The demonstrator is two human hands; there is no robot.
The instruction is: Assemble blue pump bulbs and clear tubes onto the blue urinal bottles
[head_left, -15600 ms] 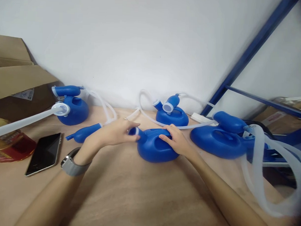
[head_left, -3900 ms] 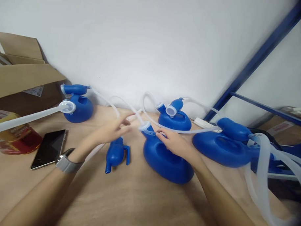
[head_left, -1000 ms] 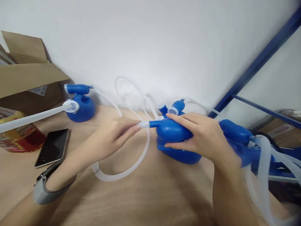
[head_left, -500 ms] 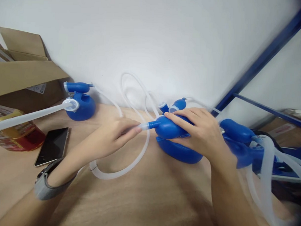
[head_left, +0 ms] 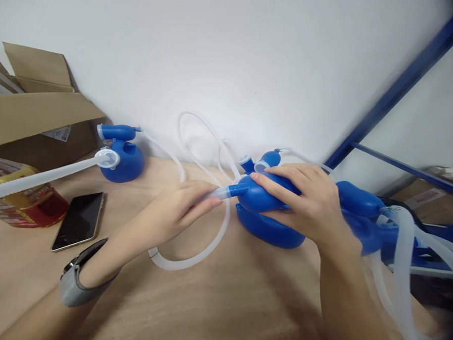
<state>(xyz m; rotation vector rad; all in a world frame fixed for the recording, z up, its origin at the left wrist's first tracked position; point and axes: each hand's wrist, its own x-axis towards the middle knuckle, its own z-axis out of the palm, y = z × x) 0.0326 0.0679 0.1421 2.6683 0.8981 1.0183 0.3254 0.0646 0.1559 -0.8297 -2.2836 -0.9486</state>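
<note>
My left hand (head_left: 190,208) pinches the end of a translucent plastic hose (head_left: 204,259) between thumb and fingers. The hose end sits on the narrow blue spout (head_left: 236,189) of a rounded blue plastic bottle (head_left: 260,197). Wrapped over the top of that bottle is my right hand (head_left: 307,200), its thumb and fingers gripping the rounded body. The hose loops down and round behind my left hand. Just beyond my right fingers are blue necks with white caps (head_left: 262,165). Whether these belong to the same bottle, I cannot tell.
At the left stand another blue bottle (head_left: 124,161) with a hose, a phone (head_left: 79,220), a jug of reddish liquid (head_left: 35,203) and an open cardboard box (head_left: 39,109). On the right are more blue bottles (head_left: 361,199) with hoses and a blue metal frame (head_left: 396,94).
My left hand has shifted right, nearer the bottle, and its grip covers more of the hose end. My right hand keeps its hold and has moved slightly right.
</note>
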